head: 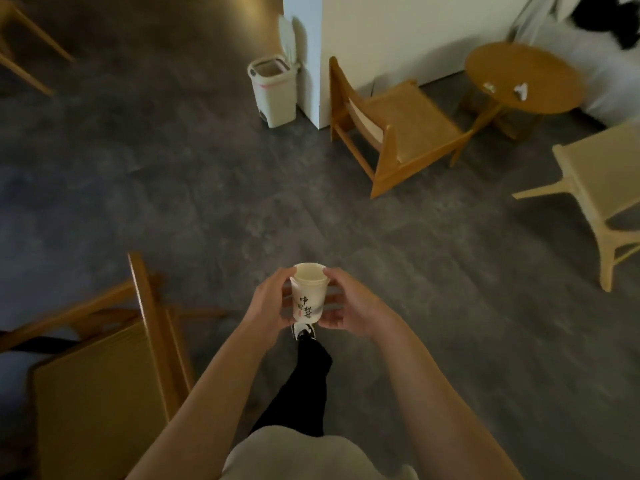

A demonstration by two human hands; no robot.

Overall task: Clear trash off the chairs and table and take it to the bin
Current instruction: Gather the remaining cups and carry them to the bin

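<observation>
Paper cup (308,295), white with black characters down its side, sits upright between both hands, out in front of the body above the grey floor (173,188). The left hand (268,304) wraps its side with fingers curled around, thumb up near the rim. The right hand (349,306) grips the opposite side likewise, fingertips under the base. Far beyond the hands, a cream bin (275,90) stands open-lidded against a white pillar (304,46). Right of it a wooden chair (398,129) and a round table (523,76) holding small white scraps (521,90).
</observation>
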